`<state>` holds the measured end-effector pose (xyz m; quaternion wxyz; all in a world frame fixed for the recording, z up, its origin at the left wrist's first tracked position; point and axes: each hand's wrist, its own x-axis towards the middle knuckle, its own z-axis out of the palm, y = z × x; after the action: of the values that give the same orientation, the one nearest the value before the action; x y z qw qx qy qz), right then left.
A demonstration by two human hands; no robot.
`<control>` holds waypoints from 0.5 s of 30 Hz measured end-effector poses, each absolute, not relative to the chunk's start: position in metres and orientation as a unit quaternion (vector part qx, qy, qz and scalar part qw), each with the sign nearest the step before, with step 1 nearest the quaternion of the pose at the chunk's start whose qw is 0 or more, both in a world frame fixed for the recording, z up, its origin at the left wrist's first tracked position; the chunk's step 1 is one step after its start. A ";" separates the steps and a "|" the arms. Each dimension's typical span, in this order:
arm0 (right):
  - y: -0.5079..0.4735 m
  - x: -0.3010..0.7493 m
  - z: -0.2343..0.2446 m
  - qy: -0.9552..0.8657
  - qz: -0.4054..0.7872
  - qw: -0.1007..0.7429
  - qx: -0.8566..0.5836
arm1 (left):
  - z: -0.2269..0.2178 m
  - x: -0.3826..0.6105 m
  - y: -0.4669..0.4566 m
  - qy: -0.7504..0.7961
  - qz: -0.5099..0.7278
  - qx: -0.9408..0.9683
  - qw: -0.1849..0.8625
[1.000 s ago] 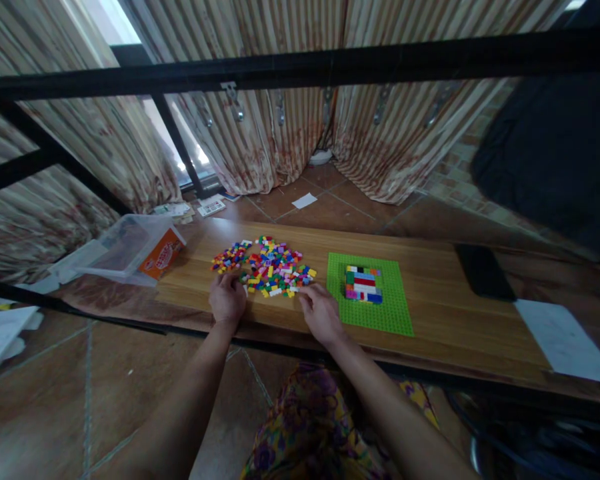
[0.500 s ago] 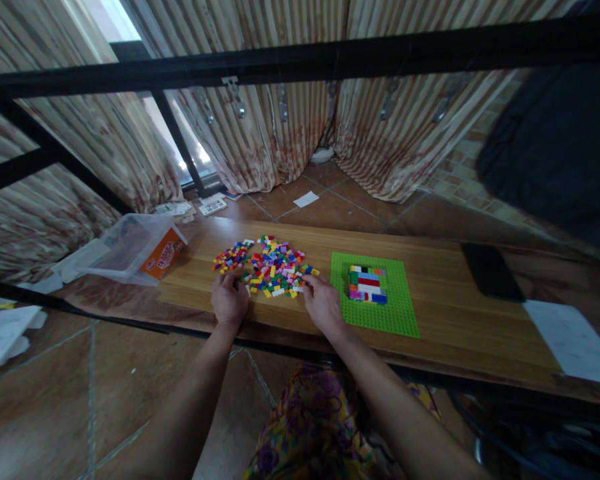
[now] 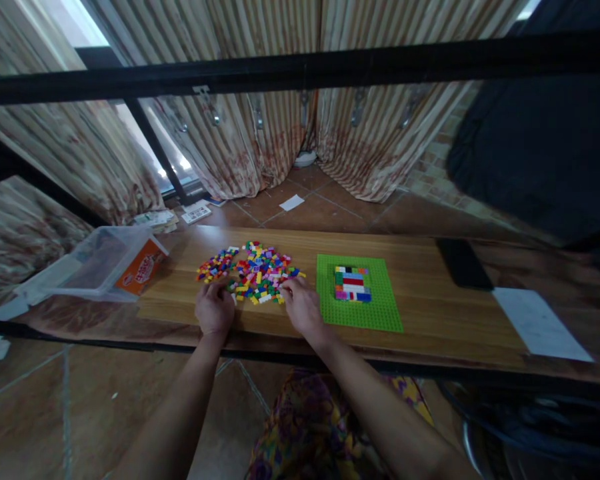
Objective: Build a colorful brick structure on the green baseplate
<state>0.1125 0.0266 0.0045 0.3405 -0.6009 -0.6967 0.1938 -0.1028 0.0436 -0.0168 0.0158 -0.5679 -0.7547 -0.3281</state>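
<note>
A spread pile of small toy bricks (image 3: 260, 270) in many colours lies on the wooden board. At its near left edge rests my left hand (image 3: 215, 307), fingers curled in by the bricks; whether a brick is between them is hidden. My right hand (image 3: 303, 303) reaches to the pile's right side, its fingertips bent together among the bricks, and what they pinch is too small to make out. Just right of that hand lies a green baseplate (image 3: 380, 313). A low block of built-up bricks (image 3: 353, 283), with red, white, blue and other colours, sits on it.
A clear plastic box (image 3: 100, 260) with an orange label lies at the board's left end. A dark phone-like slab (image 3: 464, 264) and a white sheet (image 3: 543, 323) lie to the right. A black metal bar (image 3: 280, 73) crosses in front of striped curtains (image 3: 250, 147).
The view has swung slightly to the right, so everything sits further left. My right hand has shifted slightly inward over the pile's right edge. My left hand stays by the near left bricks.
</note>
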 end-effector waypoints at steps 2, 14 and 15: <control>0.021 0.117 0.005 -0.685 0.213 0.380 -0.584 | -0.017 -0.103 0.044 -0.759 -0.327 -0.563 0.011; 0.004 0.134 0.000 -0.648 0.237 0.412 -0.595 | -0.016 -0.102 0.044 -0.759 -0.331 -0.560 0.013; 0.004 0.135 0.000 -0.647 0.239 0.406 -0.599 | -0.016 -0.102 0.044 -0.758 -0.334 -0.561 0.012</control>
<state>0.1347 0.0044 0.0002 0.4058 -0.5994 -0.6473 0.2390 -0.1023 0.0436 -0.0160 0.0121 -0.5606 -0.7576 -0.3340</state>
